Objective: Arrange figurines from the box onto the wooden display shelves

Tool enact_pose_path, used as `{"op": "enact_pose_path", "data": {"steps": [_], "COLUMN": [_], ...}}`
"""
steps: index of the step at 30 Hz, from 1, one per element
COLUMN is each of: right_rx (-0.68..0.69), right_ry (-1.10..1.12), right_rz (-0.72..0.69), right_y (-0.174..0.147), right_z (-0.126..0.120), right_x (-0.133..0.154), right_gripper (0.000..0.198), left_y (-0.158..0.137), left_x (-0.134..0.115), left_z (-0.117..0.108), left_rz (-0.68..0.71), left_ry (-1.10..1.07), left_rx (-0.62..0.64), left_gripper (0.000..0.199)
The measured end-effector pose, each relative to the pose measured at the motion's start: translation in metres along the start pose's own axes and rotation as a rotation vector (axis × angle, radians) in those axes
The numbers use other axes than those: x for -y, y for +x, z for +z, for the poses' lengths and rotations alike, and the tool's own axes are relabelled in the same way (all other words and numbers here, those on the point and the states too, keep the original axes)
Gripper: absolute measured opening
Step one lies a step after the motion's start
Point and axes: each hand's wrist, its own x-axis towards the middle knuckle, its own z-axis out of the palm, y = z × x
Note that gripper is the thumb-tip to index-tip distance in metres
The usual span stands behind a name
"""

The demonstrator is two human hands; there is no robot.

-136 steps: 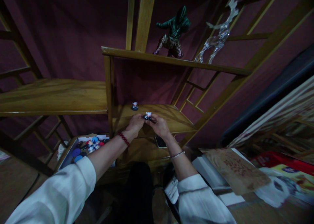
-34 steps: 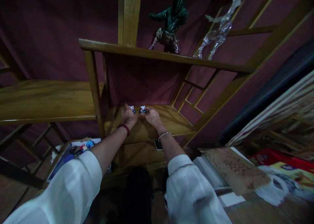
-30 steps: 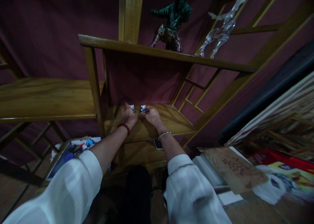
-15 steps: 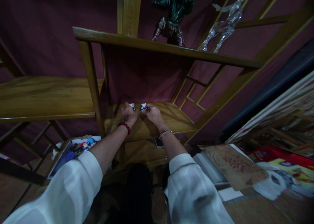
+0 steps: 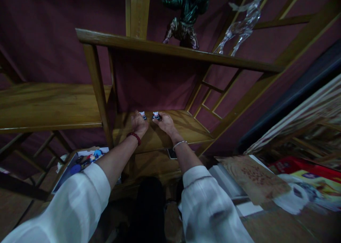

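Two small figurines with white heads and dark bodies are side by side at the wooden shelf (image 5: pixel 157 136), a narrow gap between them. My left hand (image 5: pixel 139 124), with a red bead bracelet at its wrist, is closed around the left figurine (image 5: pixel 143 115) and covers part of it. On the other side, my right hand (image 5: pixel 166 123) pinches the right figurine (image 5: pixel 156 115) between thumb and fingers; a silver bangle is on that wrist. Both figurines look upright, at the level of the shelf board. Their undersides are too small to make out.
Above, an upper shelf board (image 5: pixel 173 50) carries a green-clad figure (image 5: pixel 186 17) and a clear deer-like statue (image 5: pixel 242 25). A box of small colourful items (image 5: pixel 80 161) stands lower left. A phone-like dark object (image 5: pixel 172 153) lies below; a cardboard piece (image 5: pixel 253 179) lies right.
The view has shifted slightly. Both hands keep their grip on the figurines, with almost no movement relative to the shelf.
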Motion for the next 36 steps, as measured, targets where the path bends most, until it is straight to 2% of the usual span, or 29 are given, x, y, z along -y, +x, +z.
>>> {"op": "enact_pose_path", "data": {"steps": [10, 22, 28, 36], "right_rx": [0.033, 0.012, 0.022, 0.021], "right_ry": [-0.022, -0.036, -0.048, -0.05], "right_rz": [0.04, 0.035, 0.022, 0.038], "right_y": [0.0002, -0.0009, -0.0015, -0.0016], "right_z": [0.001, 0.0001, -0.0017, -0.002], "right_x": [-0.0014, -0.0003, 0.0013, 0.002], "right_gripper": [0.026, 0.025, 0.023, 0.022], "left_y": [-0.0036, -0.0025, -0.0026, -0.0033], "left_x": [-0.0032, -0.0022, -0.0011, -0.0012], "left_z": [-0.006, -0.0039, -0.003, -0.0056], "left_rz": [-0.012, -0.043, -0.014, 0.002], "left_ry": [-0.013, -0.021, -0.013, -0.01], "left_rx": [0.004, 0.016, -0.012, 0.008], "left_gripper": [0.047, 0.051, 0.046, 0.051]}}
